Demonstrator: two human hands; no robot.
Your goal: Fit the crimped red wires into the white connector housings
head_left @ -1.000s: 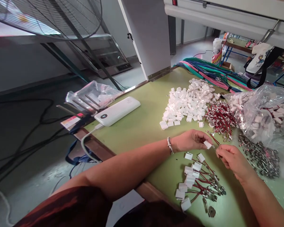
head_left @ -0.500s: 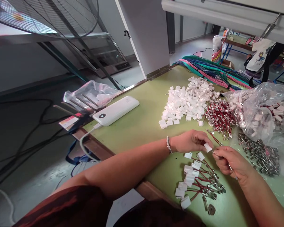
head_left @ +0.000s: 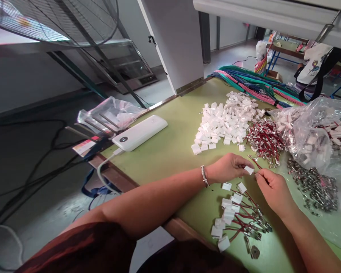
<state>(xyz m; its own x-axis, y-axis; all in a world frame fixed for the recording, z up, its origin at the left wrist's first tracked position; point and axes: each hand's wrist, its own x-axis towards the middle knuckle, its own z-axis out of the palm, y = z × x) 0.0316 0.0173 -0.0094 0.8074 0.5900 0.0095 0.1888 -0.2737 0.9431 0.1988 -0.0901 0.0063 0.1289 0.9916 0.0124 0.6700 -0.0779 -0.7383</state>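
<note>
White connector housing (head_left: 249,169) sits pinched in the left hand (head_left: 229,167), just over the desk (head_left: 170,151) near its front edge. Right hand (head_left: 272,187) is pinched tight right against it, can't tell on what. Heap of wired housings (head_left: 235,216) lies closer to that edge.

The one camera sits on the person's head and looks forward and down, past both forearms, onto the green table (head_left: 170,151). It is close to the left hand (head_left: 227,168) and right hand (head_left: 272,189), which lie low and right of centre. The view is tilted, so the table edge runs slantwise, and its upper part takes in the floor (head_left: 31,159) and a fan (head_left: 59,19).
</note>
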